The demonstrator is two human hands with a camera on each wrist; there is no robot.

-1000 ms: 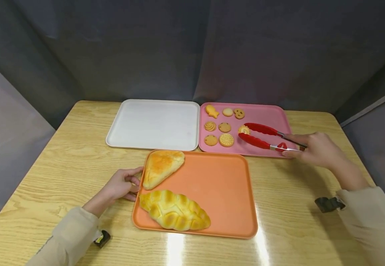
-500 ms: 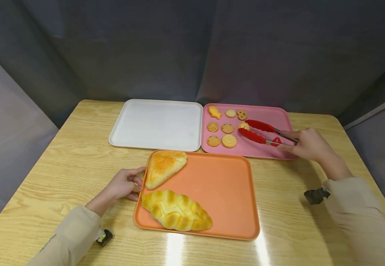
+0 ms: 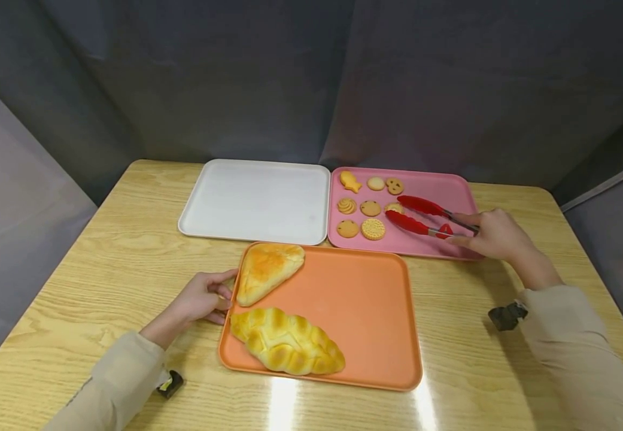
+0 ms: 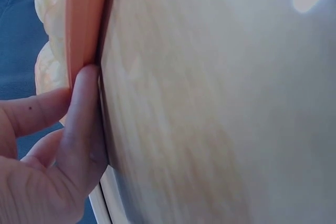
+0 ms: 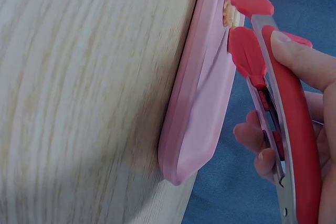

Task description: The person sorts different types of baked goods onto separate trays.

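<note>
My right hand (image 3: 497, 234) grips red-and-steel tongs (image 5: 294, 114) over the pink tray (image 3: 440, 185). The tongs' red tips are apart, on either side of a round, ridged cookie (image 3: 394, 208). That cookie is partly hidden; whether the tips touch it, I cannot tell. Beside it sit a chocolate chip cookie (image 3: 370, 208), a trefoil cookie (image 3: 394, 185) and a large round biscuit (image 3: 373, 228). With thumb and fingers my left hand (image 3: 200, 297) pinches the left rim of the orange tray (image 4: 86, 19). A triangular bread (image 3: 268, 269) and a braided bread (image 3: 289, 344) lie on that tray.
A white tray (image 3: 257, 200) stands at the back left, against the pink tray. Other cookies on the pink tray include a fish-shaped one (image 3: 350, 181) and a swirl (image 3: 346, 206). Behind the wooden table (image 3: 101, 257) hangs a dark curtain (image 3: 236, 78).
My right hand and the tongs have shifted slightly left, bringing the ridged cookie closer to the chocolate chip cookie. The tips are now a little wider around it. My left hand stays on the orange tray.
</note>
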